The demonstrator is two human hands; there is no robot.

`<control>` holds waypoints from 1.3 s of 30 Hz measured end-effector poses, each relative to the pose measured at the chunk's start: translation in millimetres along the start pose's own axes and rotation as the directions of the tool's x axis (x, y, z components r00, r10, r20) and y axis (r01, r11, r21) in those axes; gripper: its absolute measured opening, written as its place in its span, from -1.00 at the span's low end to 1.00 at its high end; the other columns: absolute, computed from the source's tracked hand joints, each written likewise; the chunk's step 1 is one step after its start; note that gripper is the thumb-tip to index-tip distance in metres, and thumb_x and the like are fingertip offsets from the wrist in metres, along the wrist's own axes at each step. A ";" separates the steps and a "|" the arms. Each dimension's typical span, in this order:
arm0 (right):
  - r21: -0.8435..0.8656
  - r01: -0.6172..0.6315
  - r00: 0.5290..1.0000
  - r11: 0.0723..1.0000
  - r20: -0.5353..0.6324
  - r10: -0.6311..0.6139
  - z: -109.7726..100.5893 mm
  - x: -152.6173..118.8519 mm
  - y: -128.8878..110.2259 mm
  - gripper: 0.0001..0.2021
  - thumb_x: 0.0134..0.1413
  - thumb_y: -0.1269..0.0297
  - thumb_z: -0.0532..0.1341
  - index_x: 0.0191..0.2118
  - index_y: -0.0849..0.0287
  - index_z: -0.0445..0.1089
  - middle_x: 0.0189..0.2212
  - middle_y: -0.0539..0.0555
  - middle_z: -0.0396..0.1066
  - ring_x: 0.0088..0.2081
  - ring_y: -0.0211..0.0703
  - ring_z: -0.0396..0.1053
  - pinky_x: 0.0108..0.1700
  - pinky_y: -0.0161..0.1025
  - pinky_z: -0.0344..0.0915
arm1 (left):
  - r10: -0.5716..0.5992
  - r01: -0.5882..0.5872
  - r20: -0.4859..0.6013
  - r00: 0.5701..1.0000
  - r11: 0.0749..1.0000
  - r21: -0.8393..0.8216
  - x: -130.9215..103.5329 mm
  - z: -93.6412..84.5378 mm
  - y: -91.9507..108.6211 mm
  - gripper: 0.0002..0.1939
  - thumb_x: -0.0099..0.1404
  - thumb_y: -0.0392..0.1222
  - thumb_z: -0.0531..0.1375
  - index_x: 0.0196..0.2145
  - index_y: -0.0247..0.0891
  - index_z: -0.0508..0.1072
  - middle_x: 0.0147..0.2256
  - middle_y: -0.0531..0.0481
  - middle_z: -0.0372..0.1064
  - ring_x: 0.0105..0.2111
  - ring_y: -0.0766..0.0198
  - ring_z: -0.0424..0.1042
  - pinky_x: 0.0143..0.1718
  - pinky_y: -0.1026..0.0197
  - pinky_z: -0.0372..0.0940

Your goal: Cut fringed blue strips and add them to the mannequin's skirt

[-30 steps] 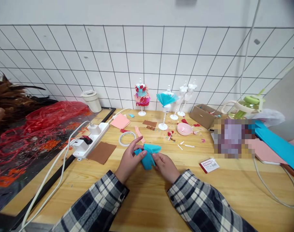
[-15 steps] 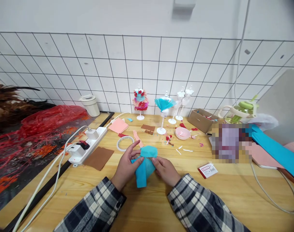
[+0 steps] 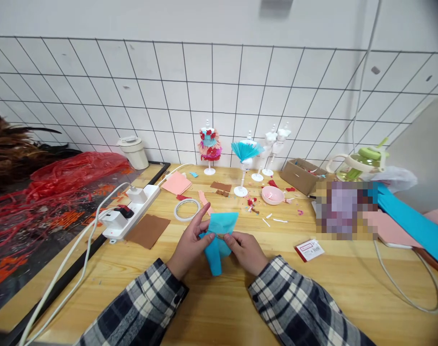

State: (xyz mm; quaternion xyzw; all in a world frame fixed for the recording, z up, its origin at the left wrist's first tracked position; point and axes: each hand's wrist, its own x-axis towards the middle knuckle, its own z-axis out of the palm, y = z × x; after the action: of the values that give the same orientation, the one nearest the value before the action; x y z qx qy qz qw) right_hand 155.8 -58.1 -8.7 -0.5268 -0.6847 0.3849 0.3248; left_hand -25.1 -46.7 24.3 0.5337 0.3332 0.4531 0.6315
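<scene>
Between my hands is a piece of blue crepe paper, held above the table with one flap up and a strip hanging below. My left hand pinches its left side with the thumb, index finger raised. On the other side my right hand grips the paper between thumb and fingers near the fold. Just behind them lie a roll of tape and a narrow pink paper strip. Farther back, a small white dress form wears a fanned blue paper piece.
Another dress form with a ruffled paper dress stands by the wall. A pink bowl, a cardboard box and paper scraps are at the back. A power strip with cables and brown paper lie left; a tag lies right.
The upper flap of the blue paper, curled over before, now stands straighter and taller. The lower strip has swung slightly right. Both hands keep their grip in nearly the same place.
</scene>
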 end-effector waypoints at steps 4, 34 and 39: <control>0.016 0.009 1.000 1.000 0.001 -0.009 -0.5 0.3 0.3 -0.51 0.25 -0.11 0.00 -0.35 0.15 0.50 -0.50 0.00 0.43 -0.42 -0.21 0.29 -0.38 -0.30 0.09 | 0.015 -0.015 0.026 1.000 1.000 -0.011 1.7 -2.2 -2.8 0.00 0.19 -0.15 0.31 0.38 -0.17 -0.22 -0.06 -0.21 0.48 -0.18 0.13 0.49 -0.16 0.17 0.34; -0.040 0.009 1.000 0.999 0.019 -0.008 -4.9 0.8 -0.7 -0.50 0.23 -0.13 0.02 -0.43 0.16 0.44 -0.55 -0.02 0.37 -0.47 -0.25 0.25 -0.42 -0.31 0.05 | -0.016 0.008 0.072 0.997 0.994 0.112 2.2 2.1 -8.8 -0.01 0.18 -0.08 0.31 0.38 -0.18 -0.19 -0.16 -0.10 0.47 -0.22 0.21 0.42 -0.17 0.20 0.30; -0.052 0.005 1.000 0.999 0.000 -0.005 -2.2 -0.8 -1.4 -0.51 0.22 -0.13 0.03 -0.47 0.17 0.42 -0.58 -0.03 0.35 -0.51 -0.26 0.22 -0.45 -0.31 0.04 | -0.013 0.000 0.061 0.998 0.979 0.202 -0.6 5.4 -8.6 -0.07 0.19 -0.08 0.29 0.38 -0.22 -0.11 -0.14 -0.14 0.47 -0.19 0.17 0.42 -0.13 0.17 0.30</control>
State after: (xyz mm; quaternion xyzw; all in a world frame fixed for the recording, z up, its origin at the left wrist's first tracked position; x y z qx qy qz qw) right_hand 157.2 -58.6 -6.5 -0.5333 -0.6958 0.3663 0.3119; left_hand -18.5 -49.4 17.0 0.6080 0.3593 0.3980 0.5855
